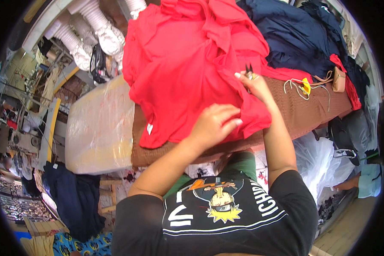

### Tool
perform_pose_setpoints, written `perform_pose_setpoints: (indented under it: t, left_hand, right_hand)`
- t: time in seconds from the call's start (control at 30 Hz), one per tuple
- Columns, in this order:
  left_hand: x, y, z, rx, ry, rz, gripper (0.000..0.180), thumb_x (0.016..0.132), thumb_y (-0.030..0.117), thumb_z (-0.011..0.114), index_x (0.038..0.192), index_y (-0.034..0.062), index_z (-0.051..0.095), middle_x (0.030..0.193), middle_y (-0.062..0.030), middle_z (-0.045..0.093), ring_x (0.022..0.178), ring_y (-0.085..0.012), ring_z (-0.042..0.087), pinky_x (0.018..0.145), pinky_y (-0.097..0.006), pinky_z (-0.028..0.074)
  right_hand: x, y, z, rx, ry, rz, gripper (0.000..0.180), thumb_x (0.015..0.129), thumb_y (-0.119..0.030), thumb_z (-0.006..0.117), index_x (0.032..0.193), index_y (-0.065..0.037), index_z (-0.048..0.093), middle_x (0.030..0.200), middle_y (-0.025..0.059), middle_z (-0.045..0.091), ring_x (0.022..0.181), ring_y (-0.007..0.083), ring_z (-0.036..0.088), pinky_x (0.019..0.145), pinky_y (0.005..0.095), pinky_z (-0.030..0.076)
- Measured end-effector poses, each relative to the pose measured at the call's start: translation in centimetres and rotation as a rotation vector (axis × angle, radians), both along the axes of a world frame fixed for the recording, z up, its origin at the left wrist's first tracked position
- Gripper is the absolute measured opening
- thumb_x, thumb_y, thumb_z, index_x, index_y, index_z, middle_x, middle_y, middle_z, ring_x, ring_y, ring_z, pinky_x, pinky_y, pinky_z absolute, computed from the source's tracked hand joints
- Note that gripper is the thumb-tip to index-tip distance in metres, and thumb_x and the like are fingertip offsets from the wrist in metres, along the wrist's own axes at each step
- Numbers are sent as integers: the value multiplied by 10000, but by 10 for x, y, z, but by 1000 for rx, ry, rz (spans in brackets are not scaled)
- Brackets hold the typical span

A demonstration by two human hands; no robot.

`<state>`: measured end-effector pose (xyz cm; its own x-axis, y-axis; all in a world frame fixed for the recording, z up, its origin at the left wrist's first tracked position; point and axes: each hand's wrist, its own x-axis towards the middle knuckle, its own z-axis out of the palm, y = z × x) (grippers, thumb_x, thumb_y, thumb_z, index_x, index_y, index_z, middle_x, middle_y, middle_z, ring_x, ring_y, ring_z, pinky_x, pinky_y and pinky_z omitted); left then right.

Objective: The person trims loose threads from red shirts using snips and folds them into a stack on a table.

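Observation:
A large red garment (179,81) lies in loose folds over the table, with a small white label (149,129) at its lower left edge. My left hand (213,124) rests on its near part, thumb and bent fingers apart with red cloth showing between them. In my right hand (256,86) is a pair of thread snips (248,69), dark blades pointing away from me; the handles are mostly hidden by my fingers. That hand is at the garment's right side, where a fold of cloth falls beside the wrist.
Brown cloth (301,113) and clear plastic (100,123) cover the table. Dark navy garments (290,34) are heaped at the far right. Nearer lie cords with a yellow piece (306,86) and a small tan box (339,80). White ribbed columns (91,21) stand behind; navy cloth (74,200) hangs at left.

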<state>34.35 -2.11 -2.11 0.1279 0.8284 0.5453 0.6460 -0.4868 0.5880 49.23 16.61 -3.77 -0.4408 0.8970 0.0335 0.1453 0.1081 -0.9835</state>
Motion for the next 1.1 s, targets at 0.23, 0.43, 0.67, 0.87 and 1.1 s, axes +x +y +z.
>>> perform_pose_setpoints:
  t: [0.23, 0.43, 0.67, 0.87, 1.1]
  left_hand:
    - [-142, -43, -35, 90, -646, 678, 256, 923, 186, 598, 1123, 30, 631, 1113, -115, 646, 1024, -208, 595, 906, -318, 450]
    - [-168, -103, -106, -208, -455, 867, 447, 889, 303, 649, 1191, -21, 588, 1129, -153, 636, 1036, -223, 596, 892, -343, 465]
    - [-140, -100, -88, -637, -321, 736, 393, 827, 283, 705, 1089, -1, 640, 937, -112, 682, 833, -195, 640, 798, -304, 490]
    - [-125, -122, -55, -655, -1049, 466, 199, 904, 251, 627, 962, 68, 676, 893, 20, 672, 750, -72, 623, 694, -224, 491]
    - [-70, -124, -27, -688, -1176, -19, 197, 935, 224, 590, 1001, 63, 683, 916, 36, 664, 773, -34, 569, 727, -193, 454]
  right_hand:
    - [72, 21, -28, 345, -14, -436, 286, 935, -347, 571, 1014, -113, 715, 780, -32, 687, 573, 33, 470, 529, 213, 370]
    - [52, -49, 2, 254, 42, -454, 297, 892, -377, 647, 857, -89, 712, 618, -103, 442, 530, -3, 342, 485, 189, 215]
    - [0, -131, 3, 47, 81, -6, 313, 949, -363, 556, 849, -90, 673, 544, -90, 427, 463, 8, 376, 424, 183, 268]
    - [-9, -164, 9, -40, 52, 238, 306, 986, -290, 494, 1065, -28, 630, 706, -7, 561, 635, 50, 531, 518, 210, 434]
    - [-46, -221, 12, 826, -86, 189, 556, 682, -326, 821, 1128, -69, 610, 883, 95, 629, 758, 192, 656, 600, 314, 499]
